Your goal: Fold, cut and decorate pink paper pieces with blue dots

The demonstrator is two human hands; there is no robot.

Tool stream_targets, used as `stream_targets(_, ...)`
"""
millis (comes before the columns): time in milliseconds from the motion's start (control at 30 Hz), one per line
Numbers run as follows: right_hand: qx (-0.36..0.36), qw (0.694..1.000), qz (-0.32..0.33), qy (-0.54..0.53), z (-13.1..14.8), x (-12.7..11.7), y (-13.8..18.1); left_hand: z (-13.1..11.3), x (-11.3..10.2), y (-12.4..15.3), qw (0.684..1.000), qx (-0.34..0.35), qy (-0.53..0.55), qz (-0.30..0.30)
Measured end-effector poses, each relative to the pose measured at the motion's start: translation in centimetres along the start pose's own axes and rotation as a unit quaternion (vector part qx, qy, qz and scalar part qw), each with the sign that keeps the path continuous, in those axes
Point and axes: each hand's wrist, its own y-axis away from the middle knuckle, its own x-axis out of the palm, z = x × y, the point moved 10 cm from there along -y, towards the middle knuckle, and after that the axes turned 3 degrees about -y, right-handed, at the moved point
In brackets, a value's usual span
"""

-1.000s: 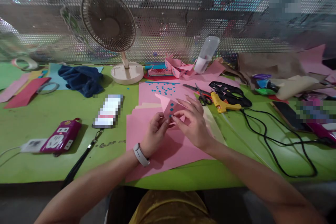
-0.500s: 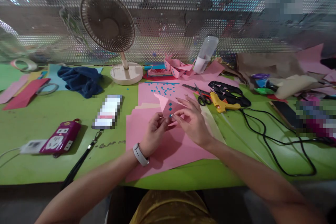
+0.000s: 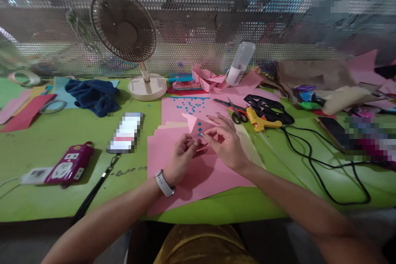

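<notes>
Paper (image 3: 192, 125), pink, folded and pointed, carrying a column of small blue diamonds (image 3: 199, 129), is held above flat pink sheets (image 3: 198, 179) on the green desk (image 3: 126, 183). Its sharp tip aims away and leftward; its full long axis is partly hidden, though the diamonds line up toward the person. Left hand (image 3: 182, 156) pinches the near edge between thumb and curled fingers, while right hand (image 3: 227, 144) brings thumb and forefinger nearly together at the lowest diamond, whether gripping I cannot tell, other fingers fanned.

The lowest blue piece (image 3: 200, 135) has moved nearer the diamonds (image 3: 199, 126) above.
</notes>
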Motion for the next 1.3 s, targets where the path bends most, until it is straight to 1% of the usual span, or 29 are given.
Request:
stream_targets(267, 0.001, 1.000, 0.005, 0.010, 0.0, 0.3, 0.1, 0.2, -0.1, 0.1, 0.999, -0.005, 0.045, -0.003)
stream_targets(500, -0.012, 1.000, 0.001, 0.011, 0.4, 0.2, 0.1, 0.2, 0.0, 0.1, 0.999, -0.010, 0.045, -0.003)
stream_targets(700, -0.014, 1.000, 0.002, 0.014, 0.5, 0.4, 0.2, -0.1, -0.4, -0.1, 1.000, 0.010, 0.024, -0.016)
stream_targets(1100, -0.013, 1.000, 0.003, 0.016, 0.5, 0.7, 0.4, -0.4, -0.7, -0.2, 0.999, 0.022, -0.004, -0.038)
stream_targets(1200, -0.011, 1.000, -0.001, 0.004, 0.6, 0.7, 0.5, -0.7, -0.6, -0.1, 0.999, 0.026, -0.013, -0.036)
stream_targets(1300, 0.005, 1.000, -0.001, -0.009, 0.3, 0.7, 0.5, -1.0, -0.5, -0.1, 0.999, 0.031, -0.020, -0.032)
